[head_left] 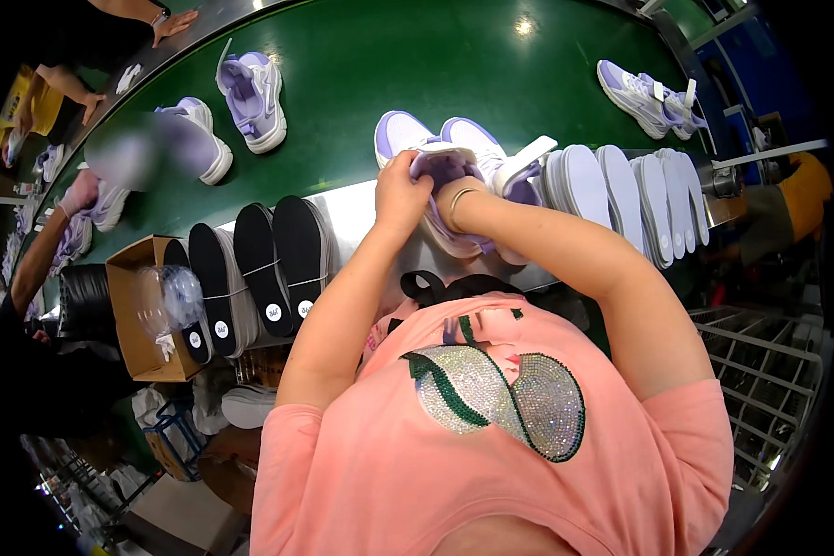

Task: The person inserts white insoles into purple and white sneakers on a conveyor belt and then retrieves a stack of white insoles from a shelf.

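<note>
A white and lilac sneaker (401, 132) stands in front of me, toe pointing away and its opening towards me. My left hand (401, 196) has its fingers closed on the left edge of the opening. Into the same opening reaches my right hand (456, 199), its fingers hidden inside the shoe; a bracelet circles that wrist. Touching or close against its right side is a second matching sneaker (473, 137), with a white strip (531, 155) sticking up from it. Whether an insole lies in either shoe I cannot see.
White insole stacks (584, 185) stand to the right, black insole stacks (261, 264) to the left beside a cardboard box (125, 310) holding clear plastic. More sneakers (253, 104) sit on the green belt (343, 65). At far left are co-workers' hands (82, 192); a wire rack (760, 371) is at right.
</note>
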The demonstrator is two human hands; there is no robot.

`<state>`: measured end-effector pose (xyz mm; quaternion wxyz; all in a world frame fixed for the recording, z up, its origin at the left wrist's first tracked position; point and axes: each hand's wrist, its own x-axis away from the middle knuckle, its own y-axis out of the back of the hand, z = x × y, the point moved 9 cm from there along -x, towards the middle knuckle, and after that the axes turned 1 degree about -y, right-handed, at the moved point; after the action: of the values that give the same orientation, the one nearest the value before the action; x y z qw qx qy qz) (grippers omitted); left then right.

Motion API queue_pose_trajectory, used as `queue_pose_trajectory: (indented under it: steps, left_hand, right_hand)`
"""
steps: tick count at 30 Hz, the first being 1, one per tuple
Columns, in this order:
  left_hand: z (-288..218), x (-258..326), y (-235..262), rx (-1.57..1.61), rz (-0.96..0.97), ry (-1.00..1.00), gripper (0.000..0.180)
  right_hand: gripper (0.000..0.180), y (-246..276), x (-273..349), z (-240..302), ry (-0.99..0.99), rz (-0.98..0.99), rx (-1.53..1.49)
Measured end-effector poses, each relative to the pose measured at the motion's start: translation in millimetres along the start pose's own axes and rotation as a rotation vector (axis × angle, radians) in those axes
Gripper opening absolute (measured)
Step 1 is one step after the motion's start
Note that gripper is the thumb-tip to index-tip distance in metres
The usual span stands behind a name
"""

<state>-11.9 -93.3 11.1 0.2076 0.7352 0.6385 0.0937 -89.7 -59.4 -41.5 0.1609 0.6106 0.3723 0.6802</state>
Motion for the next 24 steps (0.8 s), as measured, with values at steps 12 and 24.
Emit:
queue_pose_trajectory:
  steps: [12, 24]
  left_hand:
    - [-2.7, 3.1, -12.4, 0.055, 0.039, 0.089, 0.031]
    - [-10.2, -1.7, -15.6, 0.044, 0.039, 0.015, 0.029]
  right_hand:
    - [0.029, -21.7, 61.4, 8.7, 0.134, 0.307, -0.033]
    - [0.04, -23.1, 58.0, -2.8, 0.057, 0.096, -0.198]
